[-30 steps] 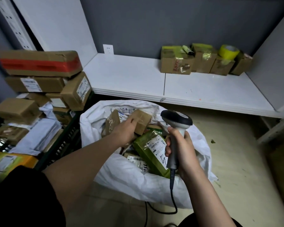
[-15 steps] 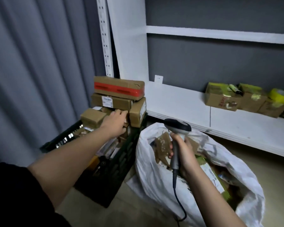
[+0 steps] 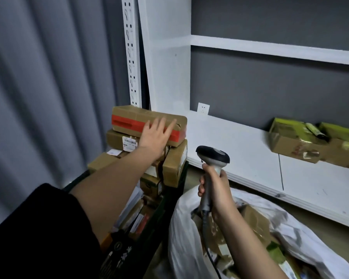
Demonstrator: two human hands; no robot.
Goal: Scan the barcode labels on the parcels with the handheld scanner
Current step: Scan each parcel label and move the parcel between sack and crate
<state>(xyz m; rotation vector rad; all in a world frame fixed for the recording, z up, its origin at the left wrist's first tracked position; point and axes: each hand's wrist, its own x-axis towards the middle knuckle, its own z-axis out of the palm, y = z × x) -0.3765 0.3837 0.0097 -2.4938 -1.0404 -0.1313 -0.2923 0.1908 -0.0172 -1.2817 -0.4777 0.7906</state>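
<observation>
A parcel storeroom — stacked cardboard parcels [image 3: 149,125], white shelving [image 3: 250,150], a sack of packages [image 3: 189,248].

Left hand [image 3: 154,138] outstretched, fingers [image 3: 170,125] spread; right hand [image 3: 216,188] gripping.

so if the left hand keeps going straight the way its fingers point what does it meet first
Most likely the brown cardboard box with the red tape band on top of the stack: the open left hand points up and forward at it. Whether the fingers already touch it is unclear.
</observation>
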